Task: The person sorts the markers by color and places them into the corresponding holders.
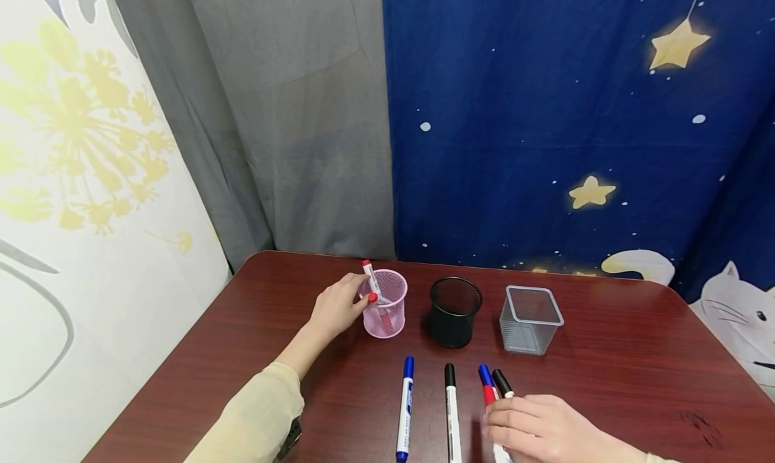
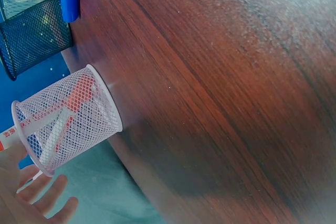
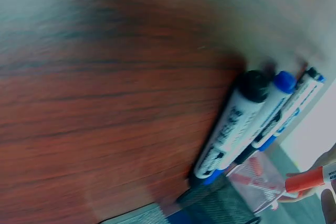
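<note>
Closest to you, your right hand [image 1: 539, 426] pinches a red marker [image 3: 306, 180] between thumb and fingers, with its red end poking out, a hold that probably keeps that end free to go first. Beside it lie the right blue marker [image 1: 484, 374] and right black marker [image 1: 502, 381], so close that a low sideways sweep could drag them; whether the held one touches either, you can't tell. Left of those, the middle black marker [image 1: 453, 416] and left blue marker [image 1: 405, 409] lie lengthwise and well apart, likely so fingers fit between. Beyond the row, your left hand [image 1: 339, 305] is at the pink cup [image 1: 396, 318], fingers loosely spread, apparently gripping nothing; contact with the leaning red markers [image 1: 371, 280] inside is unclear. They rest against its rim, perhaps because the cup is wide for them. The black cup [image 1: 451, 328] and silver holder [image 1: 523, 336] stand upright to its right, gaps between them, mouths facing up for access from above. You have room on the worktop [image 1: 623, 362] right of the silver holder; behind all three, its back edge runs near the curtains [image 1: 514, 147], leaving less reach there.
</note>
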Available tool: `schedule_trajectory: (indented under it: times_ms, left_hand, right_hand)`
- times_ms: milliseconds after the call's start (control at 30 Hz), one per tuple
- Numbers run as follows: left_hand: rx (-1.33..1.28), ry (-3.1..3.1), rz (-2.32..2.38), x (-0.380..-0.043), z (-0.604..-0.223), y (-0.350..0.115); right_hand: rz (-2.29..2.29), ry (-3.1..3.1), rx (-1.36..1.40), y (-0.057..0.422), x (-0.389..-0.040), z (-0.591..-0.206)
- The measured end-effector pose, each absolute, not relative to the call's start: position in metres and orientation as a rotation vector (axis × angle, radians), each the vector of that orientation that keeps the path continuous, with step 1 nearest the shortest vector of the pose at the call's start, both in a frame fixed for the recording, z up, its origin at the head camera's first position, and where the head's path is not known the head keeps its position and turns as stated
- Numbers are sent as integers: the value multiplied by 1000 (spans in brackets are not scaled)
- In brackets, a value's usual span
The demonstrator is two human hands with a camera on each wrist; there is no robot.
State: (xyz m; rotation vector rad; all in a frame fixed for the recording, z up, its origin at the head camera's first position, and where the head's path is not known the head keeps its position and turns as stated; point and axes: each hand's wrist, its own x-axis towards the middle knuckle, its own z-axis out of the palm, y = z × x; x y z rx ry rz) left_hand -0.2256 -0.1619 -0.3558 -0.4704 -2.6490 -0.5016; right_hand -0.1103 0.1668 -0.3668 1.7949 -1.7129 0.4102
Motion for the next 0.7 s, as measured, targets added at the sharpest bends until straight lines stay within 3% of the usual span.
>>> schedule_trajectory:
  times_ms: [700]
  left_hand:
    - [-461, -2652, -507, -227, -358, -163]
  right_hand:
    - [980, -1849, 1767, 143, -91, -367]
